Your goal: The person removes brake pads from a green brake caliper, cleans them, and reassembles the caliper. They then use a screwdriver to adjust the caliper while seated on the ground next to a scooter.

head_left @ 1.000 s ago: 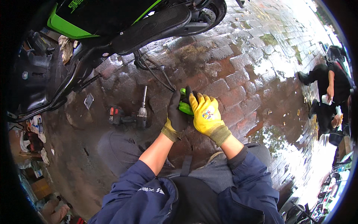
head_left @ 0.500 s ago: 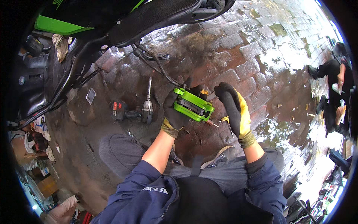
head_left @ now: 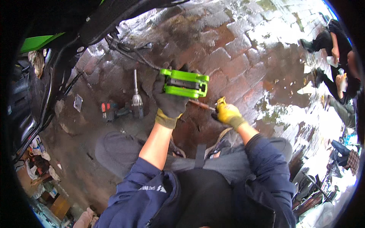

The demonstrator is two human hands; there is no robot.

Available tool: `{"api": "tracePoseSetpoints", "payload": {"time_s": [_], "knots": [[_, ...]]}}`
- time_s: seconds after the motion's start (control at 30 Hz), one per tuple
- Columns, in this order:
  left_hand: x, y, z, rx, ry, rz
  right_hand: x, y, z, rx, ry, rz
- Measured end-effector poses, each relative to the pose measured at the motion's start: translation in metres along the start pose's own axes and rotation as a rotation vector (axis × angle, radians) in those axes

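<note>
My left hand (head_left: 167, 98), in a black-and-yellow glove, holds up a bright green, caliper-like part (head_left: 184, 77) with a black middle, its fingers mostly behind it. A ribbed black hose (head_left: 133, 55) runs toward the part. My right hand (head_left: 228, 113), gloved alike, is closed around the end of a thin rod-like tool (head_left: 201, 104) with a brownish shaft, below and right of the green part. Left of my left hand, a red-and-black cordless impact wrench (head_left: 114, 112) lies on the wet brick paving beside my knee, with a long metal socket (head_left: 136, 81) pointing away from me.
A black-and-green scooter (head_left: 49, 41) fills the upper left. A small flat silvery item (head_left: 78, 102) lies on the paving. At the right, another person (head_left: 338, 60) crouches, holding pale items. Boxes and rags (head_left: 40, 167) pile at the left edge; assorted clutter lines the lower right.
A second ago both hands were round the green part. Now my left hand alone raises it, while my right hand has moved down and right and closed on the thin tool.
</note>
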State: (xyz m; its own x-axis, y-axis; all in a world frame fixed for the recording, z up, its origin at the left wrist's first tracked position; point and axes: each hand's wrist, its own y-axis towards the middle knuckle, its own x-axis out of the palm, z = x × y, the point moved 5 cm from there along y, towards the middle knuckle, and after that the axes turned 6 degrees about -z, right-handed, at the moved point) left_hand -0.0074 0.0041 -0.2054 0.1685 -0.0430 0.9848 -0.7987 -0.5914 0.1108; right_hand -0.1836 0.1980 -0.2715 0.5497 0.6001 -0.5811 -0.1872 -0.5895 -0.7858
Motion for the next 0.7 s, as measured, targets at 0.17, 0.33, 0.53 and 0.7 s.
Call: {"api": "tracePoseSetpoints", "payload": {"time_s": [0.17,0.33,0.53,0.7], "knots": [[0.013,0.0,0.0,0.121,0.178,0.253,0.011,0.016,-0.077,-0.079,-0.483,0.133],[0.021,-0.006,0.004,0.191,0.243,0.305,0.019,0.03,-0.087,-0.085,-0.396,0.122],[0.019,-0.008,0.001,0.142,0.251,0.25,-0.022,0.018,0.021,0.308,0.039,0.149],[0.021,-0.006,0.0,0.176,0.197,0.224,0.017,0.022,0.051,0.391,-0.063,0.151]]}}
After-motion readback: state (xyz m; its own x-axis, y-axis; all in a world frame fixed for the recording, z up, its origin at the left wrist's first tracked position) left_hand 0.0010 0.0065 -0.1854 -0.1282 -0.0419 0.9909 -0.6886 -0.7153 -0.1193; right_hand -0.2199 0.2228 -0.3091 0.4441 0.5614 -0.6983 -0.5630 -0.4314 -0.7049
